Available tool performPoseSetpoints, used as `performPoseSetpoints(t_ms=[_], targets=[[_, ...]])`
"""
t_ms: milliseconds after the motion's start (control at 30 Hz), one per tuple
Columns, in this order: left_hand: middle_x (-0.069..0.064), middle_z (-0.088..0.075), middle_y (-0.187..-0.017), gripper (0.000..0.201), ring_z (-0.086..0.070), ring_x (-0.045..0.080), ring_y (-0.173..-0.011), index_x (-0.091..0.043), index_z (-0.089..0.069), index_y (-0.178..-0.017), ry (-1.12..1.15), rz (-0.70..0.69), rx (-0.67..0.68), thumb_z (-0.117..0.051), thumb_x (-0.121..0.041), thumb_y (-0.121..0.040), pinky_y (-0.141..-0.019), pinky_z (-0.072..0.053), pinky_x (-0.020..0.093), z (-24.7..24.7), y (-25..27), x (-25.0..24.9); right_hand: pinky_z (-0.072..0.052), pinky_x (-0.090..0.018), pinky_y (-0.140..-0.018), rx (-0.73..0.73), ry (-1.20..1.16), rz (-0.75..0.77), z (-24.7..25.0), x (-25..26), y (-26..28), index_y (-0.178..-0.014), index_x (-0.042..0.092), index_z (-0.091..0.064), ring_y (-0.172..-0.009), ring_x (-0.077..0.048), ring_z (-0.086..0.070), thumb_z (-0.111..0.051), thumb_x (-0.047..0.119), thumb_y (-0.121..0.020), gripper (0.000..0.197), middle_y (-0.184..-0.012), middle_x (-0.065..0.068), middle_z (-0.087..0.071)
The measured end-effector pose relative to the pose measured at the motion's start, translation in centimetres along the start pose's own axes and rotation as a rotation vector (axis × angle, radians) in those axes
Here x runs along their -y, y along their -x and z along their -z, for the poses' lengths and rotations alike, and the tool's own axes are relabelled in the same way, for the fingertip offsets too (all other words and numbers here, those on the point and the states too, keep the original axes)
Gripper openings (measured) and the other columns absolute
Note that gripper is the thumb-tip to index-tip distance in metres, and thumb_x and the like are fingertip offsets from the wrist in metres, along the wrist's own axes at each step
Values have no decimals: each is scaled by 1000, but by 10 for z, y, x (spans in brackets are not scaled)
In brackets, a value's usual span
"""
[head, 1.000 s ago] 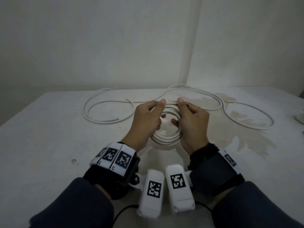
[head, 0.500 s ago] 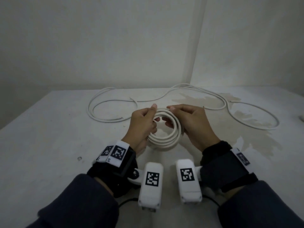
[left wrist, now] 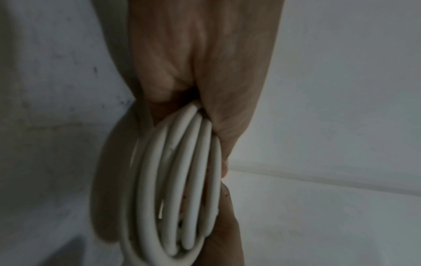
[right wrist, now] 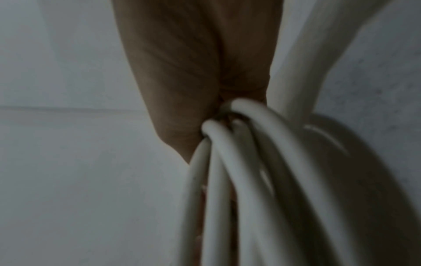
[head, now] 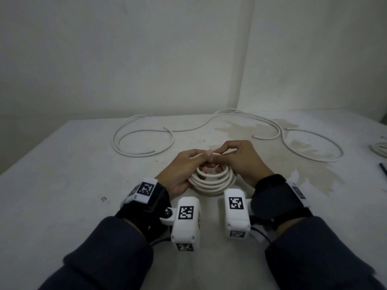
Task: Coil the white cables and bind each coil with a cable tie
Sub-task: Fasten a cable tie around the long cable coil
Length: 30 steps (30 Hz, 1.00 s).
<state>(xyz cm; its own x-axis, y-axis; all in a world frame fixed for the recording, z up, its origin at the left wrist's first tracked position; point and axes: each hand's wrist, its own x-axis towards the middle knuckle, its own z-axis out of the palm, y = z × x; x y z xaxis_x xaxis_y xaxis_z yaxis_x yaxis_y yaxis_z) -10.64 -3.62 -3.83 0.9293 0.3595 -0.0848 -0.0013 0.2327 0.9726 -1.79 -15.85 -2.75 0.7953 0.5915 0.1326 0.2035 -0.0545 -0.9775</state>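
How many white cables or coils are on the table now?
4: the coil in both hands, a loose cable far left, another far right, and a coil at the right edge. More may lie off-frame.

Right hand closed round a bundle of white cable loops

The right hand (right wrist: 196, 72) fills the upper middle, seen from the wrist side, its grip gathering several turns of the white cable coil (right wrist: 239, 180) where they bunch together at the base of the palm; the loops fan out downward and to the right, blurred by nearness, one thicker-looking strand (right wrist: 318, 54) rising to the upper right corner, and a pale bench (right wrist: 68, 180) lies behind, with a faint edge line crossing at left
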Motion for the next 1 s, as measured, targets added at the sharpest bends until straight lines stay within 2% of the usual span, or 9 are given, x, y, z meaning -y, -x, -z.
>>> performPoseSetpoints(t_ms=[100, 300, 433, 500, 567, 700, 767, 900, 1000], targets=[[7, -59, -68, 21, -51, 4, -41, -2, -63, -82, -54, -61, -46, -53, -13, -96, -44, -44, 14, -2, 2, 1, -52, -25, -52, -13, -68, -19, -1, 1, 0, -67, -2, -62, -52, -24, -60, -80, -2, -70, 18, -66, -21, -66], [8, -52, -62, 26, -51, 17, -53, 2, -63, -83, -136, -106, -132, -55, -20, -95, -56, -44, 25, -5, 2, 8, -54, -25, -59, 39, -111, -151, 0, 4, -1, -66, 1, -63, -62, -23, -62, -72, -11, -72, 16, -69, -14, -63], [7, -50, -56, 27, -51, 11, -42, 6, -63, -84, -187, -108, -172, -55, -17, -95, -45, -42, 20, -15, -1, 13, -54, -22, -57, 86, 13, -202, 15, 9, 3, -73, 3, -68, -64, -21, -63, -70, -8, -75, 11, -72, -14, -65], [8, -49, -55, 27, -50, 10, -38, 2, -63, -77, -202, -111, -152, -55, -16, -95, -41, -39, 17, -29, -2, 14, -52, -20, -53, 104, 37, -238, 32, 12, 8, -85, 0, -71, -64, -19, -63, -71, 0, -79, 5, -78, -15, -67], [10, -46, -55, 30, -49, 10, -35, -1, -58, -69, -214, -116, -121, -55, -15, -95, -39, -37, 16, -46, -5, 16, -51, -18, -51, 88, 66, -283, 55, 12, 12, -94, 0, -72, -63, -16, -62, -70, 10, -84, 14, -79, -11, -68], [12, -45, -58, 31, -50, 12, -34, 0, -54, -69, -223, -120, -72, -56, -15, -95, -38, -38, 17, -84, -19, 23, -59, -34, -71, -132, 331, -275, 125, 4, 15, -93, 0, -73, -67, -20, -64, -70, 10, -83, 14, -71, -8, -66], [12, -45, -59, 28, -51, 11, -35, 2, -55, -73, -225, -110, -49, -56, -15, -95, -40, -39, 18, -102, -28, 27, -58, -40, -80, -286, 551, -301, 173, -8, 15, -92, -2, -72, -79, -28, -66, -70, 10, -81, 17, -81, -14, -69], [11, -45, -58, 29, -53, 12, -36, 1, -56, -71, -208, -104, -27, -57, -16, -94, -41, -40, 19, -127, -42, 36, -50, -29, -81, -539, 936, -398, 263, -20, 33, -104, -4, -68, -104, -35, -64, -63, 12, -83, 27, -110, -21, -68], [9, -46, -56, 33, -53, 12, -37, -4, -55, -64, -220, -113, -17, -58, -17, -94, -42, -41, 19, -136, -45, 38, -47, -36, -85, -616, 1053, -484, 305, -22, 51, -109, -10, -60, -109, -39, -59, -54, 16, -92, 32, -115, -26, -62]])
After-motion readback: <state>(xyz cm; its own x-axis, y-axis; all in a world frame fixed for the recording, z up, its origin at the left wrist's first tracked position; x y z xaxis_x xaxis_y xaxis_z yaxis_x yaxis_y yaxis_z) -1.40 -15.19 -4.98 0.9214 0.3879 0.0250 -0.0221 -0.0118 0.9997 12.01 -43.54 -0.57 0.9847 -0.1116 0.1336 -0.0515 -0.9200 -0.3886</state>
